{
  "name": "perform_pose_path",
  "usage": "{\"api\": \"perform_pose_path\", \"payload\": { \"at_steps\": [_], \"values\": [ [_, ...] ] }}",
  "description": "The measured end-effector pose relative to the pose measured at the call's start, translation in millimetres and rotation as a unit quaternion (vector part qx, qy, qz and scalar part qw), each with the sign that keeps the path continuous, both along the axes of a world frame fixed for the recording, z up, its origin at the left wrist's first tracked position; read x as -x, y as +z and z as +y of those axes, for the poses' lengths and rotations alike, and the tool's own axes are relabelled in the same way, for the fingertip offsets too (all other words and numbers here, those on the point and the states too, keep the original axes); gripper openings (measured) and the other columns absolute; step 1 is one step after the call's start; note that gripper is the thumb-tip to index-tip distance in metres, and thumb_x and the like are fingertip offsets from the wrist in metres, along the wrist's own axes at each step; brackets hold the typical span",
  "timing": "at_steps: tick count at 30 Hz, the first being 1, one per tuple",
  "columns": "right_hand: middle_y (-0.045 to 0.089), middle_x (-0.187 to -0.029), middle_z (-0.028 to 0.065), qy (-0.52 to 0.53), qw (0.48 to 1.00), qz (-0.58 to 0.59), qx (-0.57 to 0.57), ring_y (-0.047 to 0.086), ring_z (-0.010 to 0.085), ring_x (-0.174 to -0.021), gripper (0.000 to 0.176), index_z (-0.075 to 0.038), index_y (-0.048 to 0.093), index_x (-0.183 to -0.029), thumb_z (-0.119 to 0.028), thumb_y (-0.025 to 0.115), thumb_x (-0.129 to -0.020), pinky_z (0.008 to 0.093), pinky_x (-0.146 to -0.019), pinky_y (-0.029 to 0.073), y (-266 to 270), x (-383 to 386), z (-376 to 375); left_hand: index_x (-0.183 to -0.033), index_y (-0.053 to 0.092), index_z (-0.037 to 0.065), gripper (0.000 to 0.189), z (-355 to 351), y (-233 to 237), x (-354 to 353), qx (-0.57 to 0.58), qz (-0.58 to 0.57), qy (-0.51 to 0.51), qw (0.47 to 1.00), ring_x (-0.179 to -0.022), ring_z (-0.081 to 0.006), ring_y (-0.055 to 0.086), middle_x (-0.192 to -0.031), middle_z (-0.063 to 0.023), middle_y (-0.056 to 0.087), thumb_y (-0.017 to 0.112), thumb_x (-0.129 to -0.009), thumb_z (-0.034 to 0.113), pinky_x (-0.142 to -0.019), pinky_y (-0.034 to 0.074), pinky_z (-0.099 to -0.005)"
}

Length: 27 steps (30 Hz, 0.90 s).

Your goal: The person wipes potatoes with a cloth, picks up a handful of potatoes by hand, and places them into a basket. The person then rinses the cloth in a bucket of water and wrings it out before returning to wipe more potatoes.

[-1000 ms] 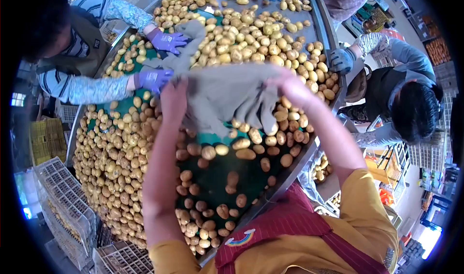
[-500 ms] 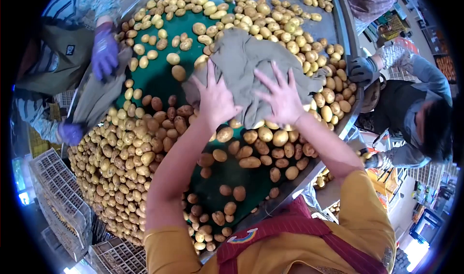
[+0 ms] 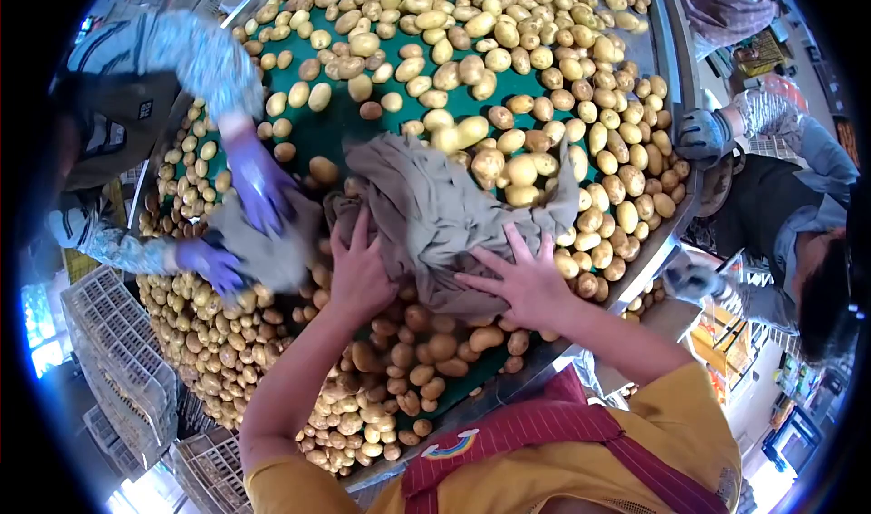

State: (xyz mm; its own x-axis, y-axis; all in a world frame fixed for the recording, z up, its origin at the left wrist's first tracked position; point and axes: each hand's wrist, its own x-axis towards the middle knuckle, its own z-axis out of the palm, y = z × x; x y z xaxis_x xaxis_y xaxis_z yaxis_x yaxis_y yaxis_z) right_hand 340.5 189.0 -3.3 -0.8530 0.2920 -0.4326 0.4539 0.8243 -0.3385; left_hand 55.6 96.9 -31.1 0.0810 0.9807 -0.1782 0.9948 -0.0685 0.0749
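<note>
hands point(image 3: 445, 278) press cloth point(image 3: 435, 210) over potatoes point(image 3: 508, 60) on table point(image 3: 671, 233).

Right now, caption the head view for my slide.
Left hand and right hand flat on a grey cloth over potatoes on a green table; purple gloves hold a second cloth.

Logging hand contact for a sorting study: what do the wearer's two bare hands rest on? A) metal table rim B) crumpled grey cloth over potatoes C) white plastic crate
B: the left hand and right hand lie flat, fingers spread, on the crumpled grey cloth covering yellow-brown potatoes.
</note>
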Motion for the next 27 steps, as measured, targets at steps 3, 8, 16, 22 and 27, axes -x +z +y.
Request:
{"api": "perform_pose_path", "payload": {
  "at_steps": [3, 8, 16, 22, 27],
  "values": [
    [0.029, -0.165, -0.0031, 0.037, 0.986, 0.061, -0.151, 0.013, 0.0452, -0.153, 0.078, -0.044, 0.043, -0.150, -0.042, 0.073, -0.078, 0.0840, -0.108, 0.019, -36, 14, 31, -0.149, 0.047, 0.014, 0.074, 26, -21, 11, -0.073, 0.008, 0.022, 0.997, -0.153, -0.0374, 0.020, -0.161, -0.0121, 0.036, 0.066, -0.082, 0.037, -0.108, 0.025, -0.0696],
    [0.021, -0.168, -0.0039, -0.105, 0.980, -0.001, -0.169, 0.013, 0.0434, -0.154, 0.058, -0.037, 0.045, -0.151, -0.045, 0.056, -0.094, 0.0812, -0.111, 0.015, -25, 62, 79, -0.144, 0.051, 0.011, 0.056, 90, -13, 51, 0.014, -0.307, 0.224, 0.925, -0.143, -0.0345, 0.037, -0.153, -0.0129, 0.044, 0.055, -0.098, 0.043, -0.102, 0.039, -0.0596],
    [0.069, -0.126, 0.0108, -0.216, 0.945, 0.240, 0.049, 0.063, 0.0297, -0.119, 0.050, -0.016, 0.069, -0.126, 0.000, 0.062, -0.079, 0.0399, -0.104, 0.048, 11, -54, -16, -0.152, 0.036, 0.002, 0.068, -96, 120, 112, -0.275, -0.718, 0.464, 0.439, -0.136, -0.0298, 0.049, -0.151, -0.0133, 0.048, 0.040, -0.107, 0.053, -0.116, 0.038, -0.0474],
    [0.070, -0.124, 0.0097, -0.376, 0.817, 0.436, -0.041, 0.067, 0.0213, -0.111, 0.045, -0.011, 0.069, -0.127, 0.000, 0.046, -0.090, 0.0346, -0.101, 0.052, 137, -64, -21, -0.150, 0.042, 0.006, 0.058, -215, 167, 171, -0.382, -0.740, 0.322, 0.450, -0.134, -0.0280, 0.050, -0.150, -0.0107, 0.049, 0.051, -0.106, 0.043, -0.116, 0.038, -0.0430],
    [0.067, -0.124, 0.0039, -0.298, 0.803, 0.511, -0.069, 0.061, 0.0181, -0.117, 0.046, -0.009, 0.069, -0.120, 0.011, 0.044, -0.086, 0.0293, -0.102, 0.046, 252, -83, -52, -0.145, 0.046, -0.002, 0.058, -290, 247, 192, -0.422, -0.683, 0.279, 0.526, -0.131, -0.0273, 0.054, -0.144, -0.0137, 0.054, 0.057, -0.104, 0.038, -0.111, 0.044, -0.0444]
  ]
}}
